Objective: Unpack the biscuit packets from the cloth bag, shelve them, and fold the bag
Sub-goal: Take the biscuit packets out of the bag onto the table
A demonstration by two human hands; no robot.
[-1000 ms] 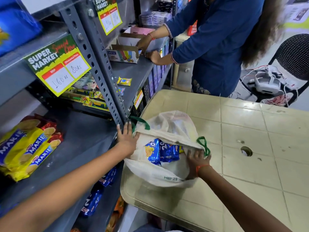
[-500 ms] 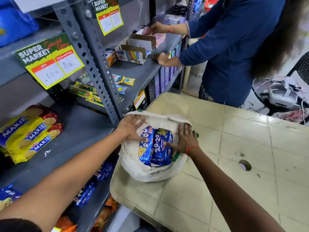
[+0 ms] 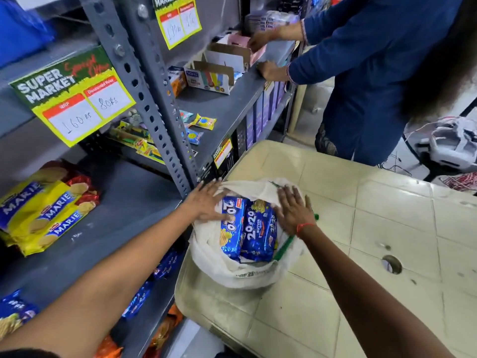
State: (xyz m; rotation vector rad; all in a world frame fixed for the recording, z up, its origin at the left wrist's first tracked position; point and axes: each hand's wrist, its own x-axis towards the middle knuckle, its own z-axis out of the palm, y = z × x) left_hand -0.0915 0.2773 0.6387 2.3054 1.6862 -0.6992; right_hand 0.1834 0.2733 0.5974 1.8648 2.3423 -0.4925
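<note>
The cloth bag (image 3: 232, 275) sits on the near left corner of the cream bench (image 3: 361, 228), its mouth pushed wide so the blue biscuit packets (image 3: 247, 228) lie exposed inside, side by side. The left hand (image 3: 206, 202) lies flat with fingers spread on the bag's left rim, its fingertips reaching the nearest packet; its grip is open and closed around nothing. The right hand (image 3: 294, 210) is likewise spread flat over the bag's right edge just beside the packets, holding nothing. A green handle (image 3: 284, 248) of the bag trails below the right wrist.

Hard against the bench on the left stands a grey metal shelf unit (image 3: 154, 99), its slotted upright close to the left hand. The near shelf carries yellow Marie packets (image 3: 46, 210) well to the left, with more blue packets (image 3: 139, 301) on a lower level. A yellow price sign (image 3: 74, 96) hangs above. Beyond the bench another person in a blue top (image 3: 374, 73) reaches into cardboard boxes (image 3: 219, 65) on the far shelf
</note>
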